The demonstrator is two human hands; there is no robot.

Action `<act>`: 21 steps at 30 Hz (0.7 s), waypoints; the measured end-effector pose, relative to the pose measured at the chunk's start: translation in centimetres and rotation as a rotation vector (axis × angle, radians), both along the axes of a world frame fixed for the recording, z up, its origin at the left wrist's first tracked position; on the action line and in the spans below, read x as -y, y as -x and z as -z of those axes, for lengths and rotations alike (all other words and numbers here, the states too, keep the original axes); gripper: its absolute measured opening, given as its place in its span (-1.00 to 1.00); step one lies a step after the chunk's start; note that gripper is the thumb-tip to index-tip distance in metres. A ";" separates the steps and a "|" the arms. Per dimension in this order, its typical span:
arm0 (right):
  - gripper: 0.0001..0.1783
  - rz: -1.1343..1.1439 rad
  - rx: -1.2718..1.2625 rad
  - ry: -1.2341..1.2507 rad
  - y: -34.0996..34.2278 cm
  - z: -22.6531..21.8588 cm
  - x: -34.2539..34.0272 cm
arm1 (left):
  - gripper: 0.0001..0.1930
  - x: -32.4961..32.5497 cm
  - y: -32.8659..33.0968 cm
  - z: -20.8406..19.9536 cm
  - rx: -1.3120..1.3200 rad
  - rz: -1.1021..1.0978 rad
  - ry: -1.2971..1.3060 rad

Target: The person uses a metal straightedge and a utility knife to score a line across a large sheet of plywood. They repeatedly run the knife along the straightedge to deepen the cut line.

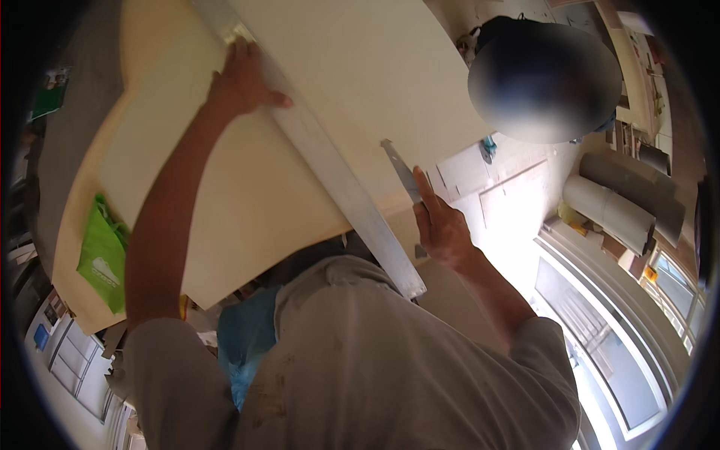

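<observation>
A long metal straightedge (pixel 341 184) lies aslant over a large cream sheet (pixel 180 161), its near end reaching past the sheet's edge beside my waist. My left hand (pixel 244 79) rests on the far part of the straightedge, thumb spread out and fingers stretched along it. To the right, my right hand (pixel 446 229) is closed around the handle of a knife (pixel 403 171) with a flat grey blade. Its index finger extends along the blade's back. The tip points up and left over the sheet, apart from the straightedge; whether it touches the sheet I cannot tell.
A bright green bag (pixel 103 259) lies at the sheet's left edge. At the far right is another person (pixel 517 34), mostly blurred. Large rolls (pixel 607 214) lie beyond on the right, near a bright window (pixel 600 330). Blue cloth (pixel 247 337) hangs by my waist.
</observation>
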State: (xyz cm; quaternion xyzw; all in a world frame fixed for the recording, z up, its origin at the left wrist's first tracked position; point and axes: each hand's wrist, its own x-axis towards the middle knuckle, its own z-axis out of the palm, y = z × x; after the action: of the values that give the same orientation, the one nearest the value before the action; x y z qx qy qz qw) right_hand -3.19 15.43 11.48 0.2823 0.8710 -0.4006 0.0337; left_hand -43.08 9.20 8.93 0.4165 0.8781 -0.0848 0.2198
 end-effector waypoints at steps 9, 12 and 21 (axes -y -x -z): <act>-0.29 -0.139 -0.219 -0.079 33.3 4.9 -5.8 | 0.40 -0.7 -1.2 -2.6 0.039 -0.038 0.072; -0.09 -0.118 -0.103 -0.099 38.8 5.7 -7.1 | 0.40 -1.2 -1.5 -3.1 0.092 -0.058 0.042; -0.03 -0.195 -0.050 -0.058 40.0 5.7 -6.9 | 0.37 0.0 -1.1 -2.1 0.121 -0.089 -0.031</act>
State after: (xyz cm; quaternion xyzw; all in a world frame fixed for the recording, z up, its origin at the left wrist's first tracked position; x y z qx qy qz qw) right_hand -43.16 22.33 5.81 0.1868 0.9062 -0.3770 0.0427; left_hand -42.02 9.22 11.00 0.3848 0.8820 -0.0360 0.2696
